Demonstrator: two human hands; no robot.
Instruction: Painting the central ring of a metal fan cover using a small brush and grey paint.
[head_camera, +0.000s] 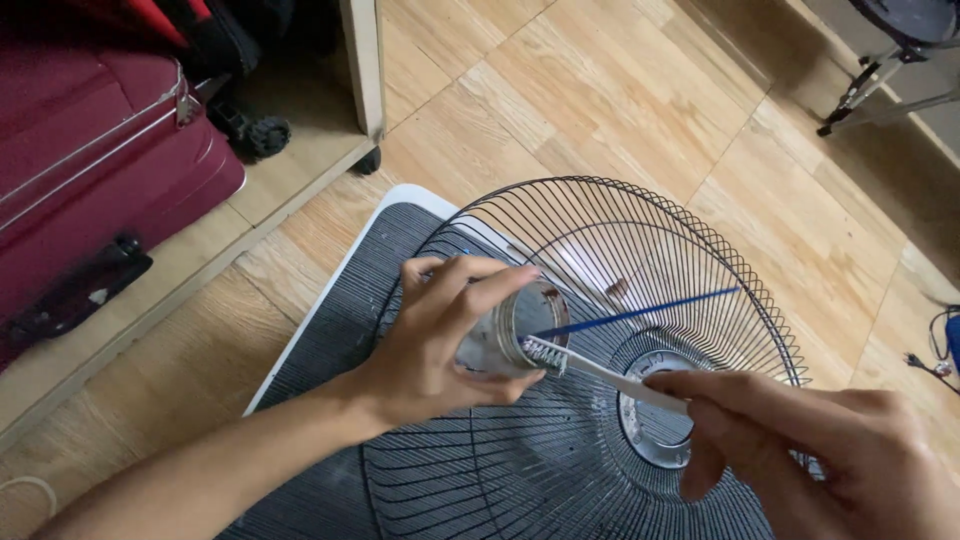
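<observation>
The left hand (430, 340) grips a small glass jar (505, 335); the right hand (800, 440) pinches a toothbrush (600, 370), whose bristles should dip gently, above the fan grille (700, 250).

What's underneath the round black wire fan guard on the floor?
The black wire fan guard lies on a dark ribbed panel with a white edge, itself on the wooden floor. The left hand, right hand and guard cover much of the panel.
</observation>
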